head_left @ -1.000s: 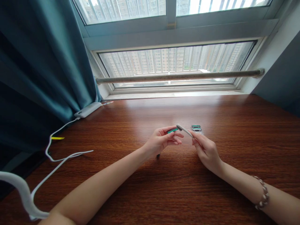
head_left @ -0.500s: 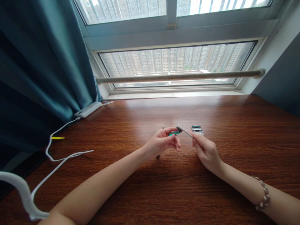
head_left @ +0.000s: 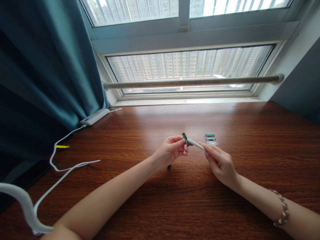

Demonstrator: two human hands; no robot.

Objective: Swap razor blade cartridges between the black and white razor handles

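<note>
Between my thumb and fingers, my left hand (head_left: 175, 146) pinches a small black and green razor cartridge (head_left: 185, 138). My right hand (head_left: 221, 163) grips a pale razor handle (head_left: 196, 144), its head end pointing left. Handle and cartridge meet in front of my left fingertips; whether they are locked together I cannot tell. Just beyond my right hand, a clear case (head_left: 211, 140) with green-edged cartridges lies on the table. A small dark object (head_left: 169, 166) shows partly from behind my left wrist, mostly hidden.
The brown wooden table (head_left: 155, 120) reaches to the window sill. At left lie a white power strip (head_left: 95, 117), a white cable (head_left: 67, 170) and a yellow strip (head_left: 62, 146) beside a blue curtain (head_left: 50, 60). A thick white curved stand (head_left: 22, 203) is at lower left.
The cartridge in my left hand has turned from lying flat to steeply tilted and now meets the handle's end. The handle has tipped slightly lower, and my left fingers have curled in.
</note>
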